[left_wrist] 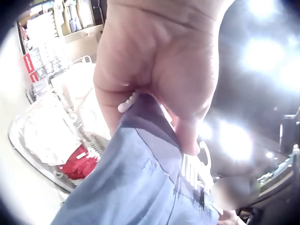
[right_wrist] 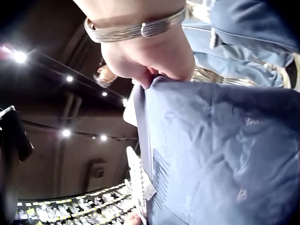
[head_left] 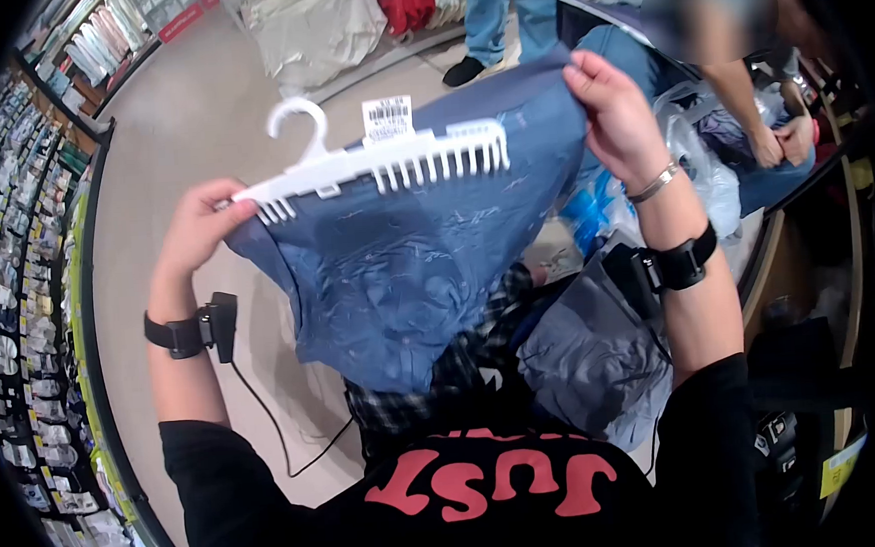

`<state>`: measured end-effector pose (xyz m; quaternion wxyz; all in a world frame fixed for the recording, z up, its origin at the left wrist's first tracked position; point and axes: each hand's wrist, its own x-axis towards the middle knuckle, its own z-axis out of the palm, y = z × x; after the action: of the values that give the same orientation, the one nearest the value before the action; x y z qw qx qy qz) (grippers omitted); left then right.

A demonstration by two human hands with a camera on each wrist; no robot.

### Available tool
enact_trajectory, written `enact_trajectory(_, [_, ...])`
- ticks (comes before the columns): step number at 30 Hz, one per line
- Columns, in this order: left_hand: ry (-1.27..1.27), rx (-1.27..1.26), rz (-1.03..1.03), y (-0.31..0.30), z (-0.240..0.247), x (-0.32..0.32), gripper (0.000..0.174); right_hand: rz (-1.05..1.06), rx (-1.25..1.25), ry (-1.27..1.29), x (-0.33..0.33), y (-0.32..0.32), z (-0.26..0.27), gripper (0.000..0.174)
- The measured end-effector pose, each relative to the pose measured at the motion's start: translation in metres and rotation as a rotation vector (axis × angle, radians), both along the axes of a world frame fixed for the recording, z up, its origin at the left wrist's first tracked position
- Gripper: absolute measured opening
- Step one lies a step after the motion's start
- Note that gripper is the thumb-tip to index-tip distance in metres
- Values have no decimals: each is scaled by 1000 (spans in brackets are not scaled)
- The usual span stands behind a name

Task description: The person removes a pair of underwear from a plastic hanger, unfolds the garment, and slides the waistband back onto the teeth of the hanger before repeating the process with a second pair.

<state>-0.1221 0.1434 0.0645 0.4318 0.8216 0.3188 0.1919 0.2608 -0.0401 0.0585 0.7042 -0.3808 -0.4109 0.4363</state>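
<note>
A blue garment with small printed marks is held up in front of the chest, stretched between both hands. A white plastic hanger with comb-like teeth lies across its top edge, its hook pointing up beside a white barcode tag. The left hand pinches the hanger's left end together with the cloth; the left wrist view shows the fabric running down from that grip. At the upper right corner, beyond the hanger's end, the right hand pinches the cloth between thumb and fingers.
A grey crumpled garment lies by the lap. To the right, another person's hands work near clear plastic bags. Packed shelves curve along the left. White and red clothes hang at the back.
</note>
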Motion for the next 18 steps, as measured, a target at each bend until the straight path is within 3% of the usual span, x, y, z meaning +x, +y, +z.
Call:
enact_trajectory(5, [-160,313,-53,-12,84,24,19,-150,116,-214,7,-38,94,13])
enact_trajectory(10, [-141,437,-111,-24,112,39,20,-132,-38,-718,6,-80,131,17])
enact_trajectory(13, [-189,430,-111,-30,112,40,20,-246,117,-707,5,-86,127,20])
enact_trajectory(15, [-234,412,-104,-35,109,40,21,-306,164,-448,11,-81,122,20])
enact_trajectory(16, [-225,388,-112,-36,110,38,21,-242,167,-445,14,-86,123,21])
enact_trajectory(18, [-222,347,-137,-37,112,34,21,-308,192,-402,9,-87,120,21])
